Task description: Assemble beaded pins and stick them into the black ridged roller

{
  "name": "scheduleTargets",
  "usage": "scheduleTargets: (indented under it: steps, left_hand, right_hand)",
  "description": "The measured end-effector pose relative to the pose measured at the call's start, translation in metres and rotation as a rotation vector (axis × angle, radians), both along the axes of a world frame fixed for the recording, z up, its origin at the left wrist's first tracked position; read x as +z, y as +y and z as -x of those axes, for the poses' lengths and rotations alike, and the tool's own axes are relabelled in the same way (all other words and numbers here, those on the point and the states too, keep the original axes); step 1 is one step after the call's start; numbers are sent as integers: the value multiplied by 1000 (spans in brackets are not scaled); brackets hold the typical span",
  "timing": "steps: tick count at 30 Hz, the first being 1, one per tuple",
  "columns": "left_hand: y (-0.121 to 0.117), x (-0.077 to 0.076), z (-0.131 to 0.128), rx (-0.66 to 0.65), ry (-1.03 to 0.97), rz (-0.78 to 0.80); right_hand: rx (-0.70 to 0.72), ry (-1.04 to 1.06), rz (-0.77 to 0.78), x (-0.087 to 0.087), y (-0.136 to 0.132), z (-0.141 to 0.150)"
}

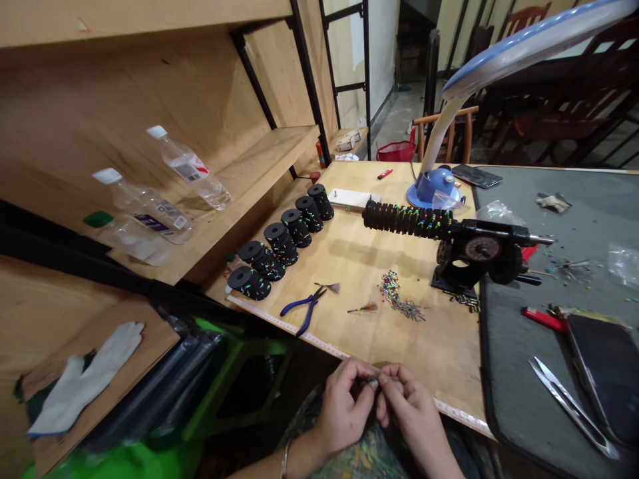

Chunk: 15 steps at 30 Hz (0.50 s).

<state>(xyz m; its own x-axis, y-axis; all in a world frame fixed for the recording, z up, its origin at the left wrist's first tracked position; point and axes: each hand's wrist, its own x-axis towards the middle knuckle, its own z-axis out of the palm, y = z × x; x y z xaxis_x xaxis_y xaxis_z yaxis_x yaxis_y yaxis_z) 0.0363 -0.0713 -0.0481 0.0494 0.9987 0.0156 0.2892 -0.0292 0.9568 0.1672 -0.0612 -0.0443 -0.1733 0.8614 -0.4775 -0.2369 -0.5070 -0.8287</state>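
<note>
Left hand (348, 401) and right hand (407, 402) pinch a small dark piece (373, 378) between them at the table's near edge (464, 415).

The dark piece (373, 379) you hold is small, and your fingers cover most of it, so its full shape cannot be told. Only a bit of it shows, dull and blackish. You have it pinched at the fingertips, between your left hand (349, 400) and right hand (408, 402), which nearly meet around it, at the near edge of the table (424, 359).
</note>
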Motion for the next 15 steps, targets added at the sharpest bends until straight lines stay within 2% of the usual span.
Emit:
scheduleTargets:
  steps: [8,15]
  left_hand:
    - [0,-5,-3,9,-115,118]
    - [2,2,-2,-18,-197,198]
  right_hand:
    - [-77,67,24,-3,-1,-1]
    - [-117,46,10,-10,-3,-5]
